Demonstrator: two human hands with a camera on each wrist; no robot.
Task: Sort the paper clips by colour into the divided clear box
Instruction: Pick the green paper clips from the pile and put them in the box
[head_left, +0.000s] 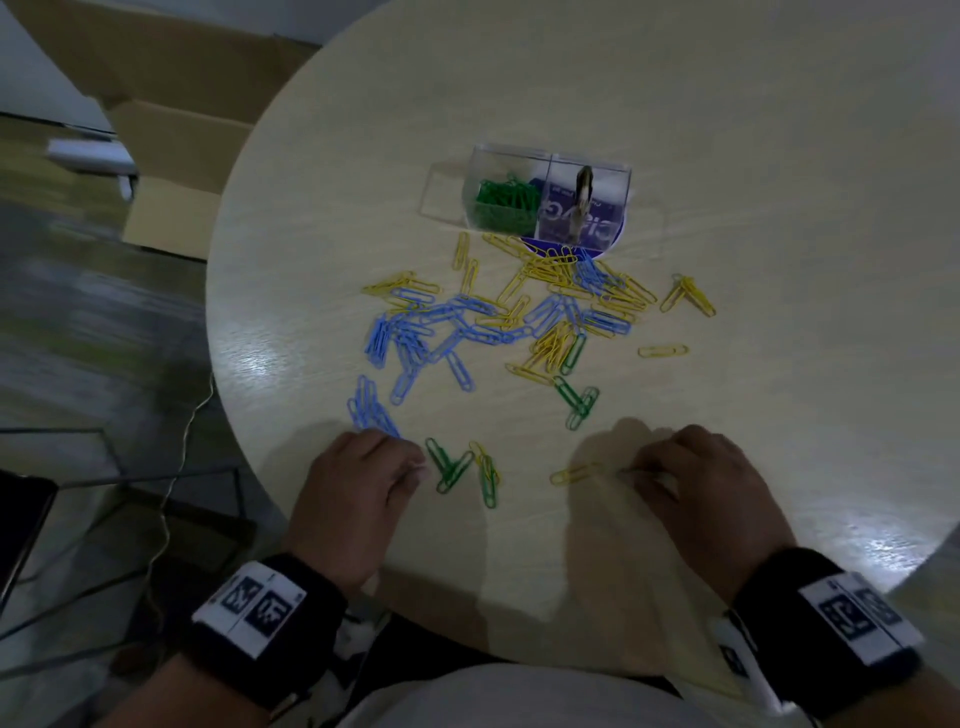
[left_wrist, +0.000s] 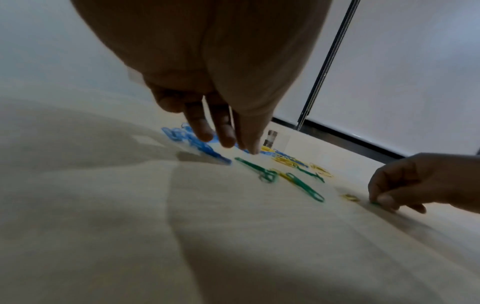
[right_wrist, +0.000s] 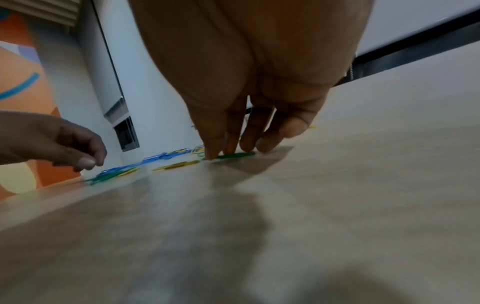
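Observation:
The divided clear box (head_left: 550, 161) stands at the far middle of the round table (head_left: 779, 260); its left compartment holds green clips (head_left: 506, 200). Blue clips (head_left: 415, 338), yellow clips (head_left: 561, 270) and a few green ones (head_left: 576, 400) lie scattered in front of it. My right hand (head_left: 641, 473) pinches a green paper clip (right_wrist: 236, 155) lying flat on the table, beside a yellow clip (head_left: 576, 473). My left hand (head_left: 415, 467) hovers with loosely hanging fingers (left_wrist: 226, 135), holding nothing, just left of two green clips (head_left: 449, 465).
A purple label (head_left: 576, 218) shows under the box's right compartment, where a small upright metal clip (head_left: 583, 202) stands. Open cardboard boxes (head_left: 171, 156) sit on the floor left of the table. A cable (head_left: 171, 478) hangs by the table's left edge.

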